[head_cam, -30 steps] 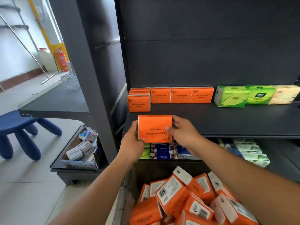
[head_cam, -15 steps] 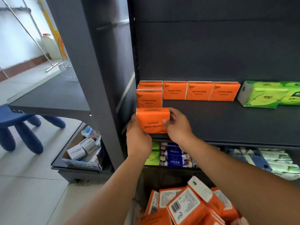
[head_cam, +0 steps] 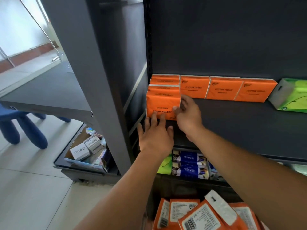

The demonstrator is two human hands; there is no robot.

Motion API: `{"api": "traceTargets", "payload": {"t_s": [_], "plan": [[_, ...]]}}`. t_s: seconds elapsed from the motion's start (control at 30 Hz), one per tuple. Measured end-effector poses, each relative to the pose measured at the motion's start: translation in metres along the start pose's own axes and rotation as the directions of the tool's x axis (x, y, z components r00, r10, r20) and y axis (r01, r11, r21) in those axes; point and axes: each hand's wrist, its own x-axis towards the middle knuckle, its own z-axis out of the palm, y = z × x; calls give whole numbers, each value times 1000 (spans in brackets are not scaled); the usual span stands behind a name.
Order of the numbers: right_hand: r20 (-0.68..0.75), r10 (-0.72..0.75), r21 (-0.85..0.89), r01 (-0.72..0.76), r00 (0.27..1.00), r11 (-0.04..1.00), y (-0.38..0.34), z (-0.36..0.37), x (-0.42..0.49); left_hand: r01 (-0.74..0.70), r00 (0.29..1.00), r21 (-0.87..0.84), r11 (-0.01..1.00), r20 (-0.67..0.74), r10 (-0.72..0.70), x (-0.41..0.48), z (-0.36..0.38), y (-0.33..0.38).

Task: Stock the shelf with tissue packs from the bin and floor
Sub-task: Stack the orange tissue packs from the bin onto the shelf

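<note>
Orange tissue pack [head_cam: 163, 103] stood upright at the left end of the shelf [head_cam: 240, 123], close to its front edge, with the print upside down. Your right hand [head_cam: 187, 117] pinched the pack's right edge, thumb on the front face and fingers wrapped behind that side. Your left hand [head_cam: 155, 138] was spread in front of the shelf's left end, fingers straight. Its fingertips [head_cam: 153, 117] touched the lower front face of the pack, and it gripped nothing. The pack thus sat directly beyond your left hand and just left of your right palm.

Counts on the shelf: filed packs [head_cam: 163, 87] stood one behind another between the held pack and the shelf's back wall. You could see at least two, but only their top edges showed, so the exact number could not be told. Three orange row packs [head_cam: 224, 88] stood side by side along the back of the shelf, faces forward. One green pack [head_cam: 290, 95] lay at the shelf's right end, cut off by the frame.

Under the shelf there were two blue packs [head_cam: 187, 157], stacked, and one lime pack [head_cam: 164, 165] to their left. Below and in front of the shelf lay heaped orange packs [head_cam: 202, 218], at least four, barcodes up. Left of the shelf were two white boxes [head_cam: 79, 151] and one blue stool [head_cam: 21, 128].
</note>
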Motion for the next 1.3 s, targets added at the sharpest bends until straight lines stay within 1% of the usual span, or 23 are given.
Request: {"api": "traceTargets", "payload": {"t_s": [0.23, 0.5, 0.63, 0.73, 0.87, 1.07, 1.17, 1.3], "plan": [[5, -17, 44, 17, 1000, 999, 6, -1, 7, 9, 1000, -29, 1000, 30, -9, 12, 2, 7], [50, -16, -9, 16, 999, 1000, 0, -14, 5, 16, 998, -23, 1000, 54, -15, 6, -3, 10], [37, -9, -158, 14, 999, 987, -5, -30, -4, 10, 1000, -21, 1000, -26, -11, 0, -13, 13], [34, -42, -269, 50, 999, 962, -11, -53, -23, -20, 998, -14, 1000, -61, 19, -15, -17, 18], [37, -62, -390, 71, 997, 918, -16, -90, -55, -60, 996, -24, 998, -60, 59, -40, -20, 19], [37, -42, -506, 55, 998, 861, -12, -142, -112, -143, 987, -18, 990, -72, 141, -82, -16, 16], [49, 8, -562, 21, 999, 827, -4, -163, -140, -160, 986, -22, 987, -50, 158, -105, -10, 16], [78, 102, -656, -26, 992, 755, 12, -180, -175, -161, 986, 20, 987, 49, 159, -129, 2, 23]]}}
